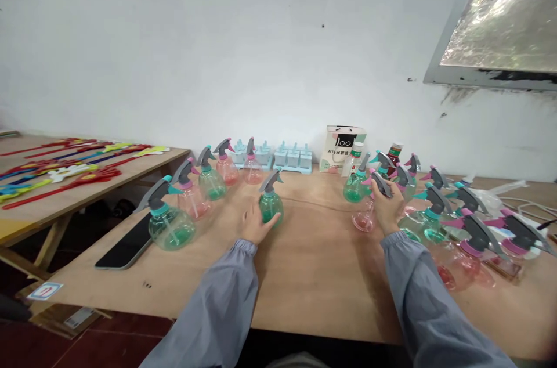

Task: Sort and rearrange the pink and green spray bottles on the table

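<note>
My left hand is wrapped round the lower part of a green spray bottle with a grey head, standing upright near the table's middle. On the right, my right hand grips the grey and pink head of a pink spray bottle; the fingers partly hide it. Several more green and pink spray bottles crowd beside and behind my right hand. To the left stands another group, with a green spray bottle nearest me and pink ones among them.
A dark phone lies at the left of the wooden table. Against the wall stand light blue moulds, a paper bag and small capped bottles. Colourful long-handled items cover a neighbouring table. Cables lie far right.
</note>
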Demonstrator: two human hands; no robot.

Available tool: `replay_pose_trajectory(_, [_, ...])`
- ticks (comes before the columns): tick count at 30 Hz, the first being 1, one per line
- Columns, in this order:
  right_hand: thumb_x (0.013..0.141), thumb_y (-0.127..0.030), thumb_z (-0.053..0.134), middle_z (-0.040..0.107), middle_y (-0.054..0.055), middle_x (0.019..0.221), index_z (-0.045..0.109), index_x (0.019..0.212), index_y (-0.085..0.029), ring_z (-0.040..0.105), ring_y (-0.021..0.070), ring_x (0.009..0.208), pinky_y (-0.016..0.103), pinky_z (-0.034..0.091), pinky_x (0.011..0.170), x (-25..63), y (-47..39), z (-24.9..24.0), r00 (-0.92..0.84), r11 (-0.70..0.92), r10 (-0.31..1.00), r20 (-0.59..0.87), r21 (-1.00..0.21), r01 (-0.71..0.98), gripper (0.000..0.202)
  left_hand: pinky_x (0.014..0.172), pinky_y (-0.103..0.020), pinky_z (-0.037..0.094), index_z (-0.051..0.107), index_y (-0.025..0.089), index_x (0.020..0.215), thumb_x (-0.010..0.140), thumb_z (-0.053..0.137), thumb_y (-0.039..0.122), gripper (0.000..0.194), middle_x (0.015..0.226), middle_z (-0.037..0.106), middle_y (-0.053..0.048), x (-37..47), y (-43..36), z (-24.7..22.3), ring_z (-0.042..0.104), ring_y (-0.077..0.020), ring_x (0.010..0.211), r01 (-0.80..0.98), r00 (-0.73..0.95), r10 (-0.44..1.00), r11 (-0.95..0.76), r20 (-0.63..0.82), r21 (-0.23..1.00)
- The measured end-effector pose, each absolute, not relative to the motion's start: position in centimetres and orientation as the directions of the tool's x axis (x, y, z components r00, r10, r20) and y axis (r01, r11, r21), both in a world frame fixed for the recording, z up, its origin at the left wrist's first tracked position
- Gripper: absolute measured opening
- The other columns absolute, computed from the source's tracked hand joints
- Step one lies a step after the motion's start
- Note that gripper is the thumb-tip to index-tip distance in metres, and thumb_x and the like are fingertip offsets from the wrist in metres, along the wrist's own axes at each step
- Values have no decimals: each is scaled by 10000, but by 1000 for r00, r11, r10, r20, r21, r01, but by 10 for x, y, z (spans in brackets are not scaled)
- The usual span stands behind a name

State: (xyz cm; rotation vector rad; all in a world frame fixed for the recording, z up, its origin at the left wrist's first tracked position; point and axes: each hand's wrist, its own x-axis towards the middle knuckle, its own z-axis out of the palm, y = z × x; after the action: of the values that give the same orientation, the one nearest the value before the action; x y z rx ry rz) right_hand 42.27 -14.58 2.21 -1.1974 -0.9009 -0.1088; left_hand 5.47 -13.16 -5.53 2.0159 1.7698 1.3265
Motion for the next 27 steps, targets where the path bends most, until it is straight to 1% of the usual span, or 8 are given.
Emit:
replay_pose_trajectory(3, [735,-558,693,617,7,707,676,864,-160,551,159,660,294,460,638,430,-130,20,643,395,362,675,-736,550,420,1124,-561,379,353,163,1467,791,702,473,821,1446,540,-211,55,-133,-53,483,-371,1385,734,-90,874,-265,477,626])
replay_pose_trajectory(6, [739,-535,684,612,7,715,672,865,-162,557,161,668,314,474,681,437,-117,19,627,404,329,706,-705,583,394,1119,-559,384,349,169,1471,794,701,462,818,1450,540,-206,56,-134,-52,489,-369,1379,733,-94,880,-256,466,630])
replay_pose_trajectory(11, [710,-463,723,615,32,851,641,971,-161,574,178,778,365,493,795,447,-104,19,603,445,190,775,-615,651,408,1123,-548,379,349,162,1470,792,697,463,819,1446,545,-204,56,-135,-50,500,-363,1368,726,-96,880,-258,465,638])
replay_pose_trajectory(16, [695,-413,761,552,23,944,500,1153,-188,572,193,869,429,497,873,449,-110,16,546,485,87,833,-514,707,573,1131,-557,354,349,177,1476,789,684,508,833,1468,522,-205,55,-134,-52,478,-370,1386,751,-69,888,-254,455,609])
replay_pose_trajectory(19, [694,-380,761,519,40,1017,440,1179,-209,569,216,943,478,487,915,446,-119,13,500,483,36,865,-453,749,607,1143,-554,331,346,177,1475,788,674,535,841,1454,532,-206,55,-134,-54,477,-360,1387,764,-47,889,-262,456,589])
replay_pose_trajectory(21, [715,-373,743,519,54,1039,442,1161,-216,571,223,961,484,481,928,444,-123,11,499,482,45,865,-457,748,560,1144,-542,329,339,178,1480,792,665,545,845,1439,543,-203,56,-135,-55,489,-351,1379,771,-33,886,-272,462,576])
replay_pose_trajectory(24, [786,-392,673,560,81,1034,478,1086,-227,588,222,946,450,478,922,441,-125,7,558,463,100,824,-535,706,394,1143,-535,328,335,180,1483,802,652,544,834,1444,537,-200,56,-137,-55,489,-348,1378,774,-23,885,-279,465,568])
replay_pose_trajectory(27, [832,-411,605,593,89,974,518,983,-232,597,233,925,439,473,900,441,-121,2,603,431,131,787,-593,681,250,1148,-541,314,324,190,1486,810,647,526,822,1481,506,-194,57,-138,-53,480,-344,1383,762,-1,891,-294,455,578])
